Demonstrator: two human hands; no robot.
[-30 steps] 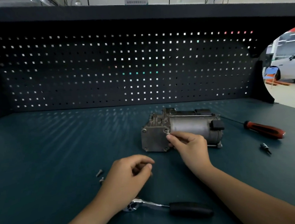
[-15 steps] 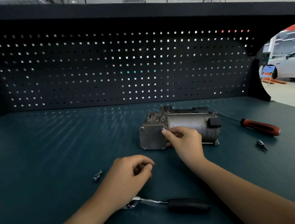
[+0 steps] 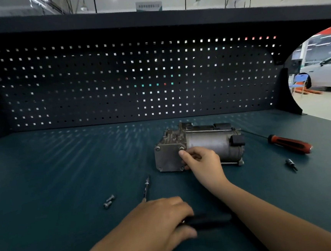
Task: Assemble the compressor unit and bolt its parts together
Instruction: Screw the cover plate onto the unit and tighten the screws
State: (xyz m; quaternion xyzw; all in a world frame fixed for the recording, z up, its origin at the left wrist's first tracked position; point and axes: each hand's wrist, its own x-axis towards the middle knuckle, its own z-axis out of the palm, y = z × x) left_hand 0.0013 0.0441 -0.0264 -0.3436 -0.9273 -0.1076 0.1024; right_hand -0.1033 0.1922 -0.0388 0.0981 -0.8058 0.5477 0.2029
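The grey metal compressor [image 3: 206, 141] lies on its side on the green bench, its square end plate [image 3: 167, 159] facing me. My right hand [image 3: 203, 162] pinches a bolt [image 3: 181, 148] at the plate's upper right corner with thumb and forefinger. Nearer to me, my left hand [image 3: 159, 222] curls round the head end of the ratchet wrench, whose black handle [image 3: 211, 220] sticks out to the right. The wrench's head is hidden under that hand. A long thin bolt [image 3: 146, 187] lies loose between my left hand and the compressor.
Two short bolts [image 3: 109, 201] lie left of the long one. A red-handled screwdriver [image 3: 290, 146] and a small socket bit [image 3: 291, 163] lie right of the compressor. A dark pegboard [image 3: 136, 77] walls the back of the bench.
My left hand moved back and right onto the ratchet wrench's handle, and the long thin bolt now lies on the bench. My right hand stays at the plate's corner bolt.
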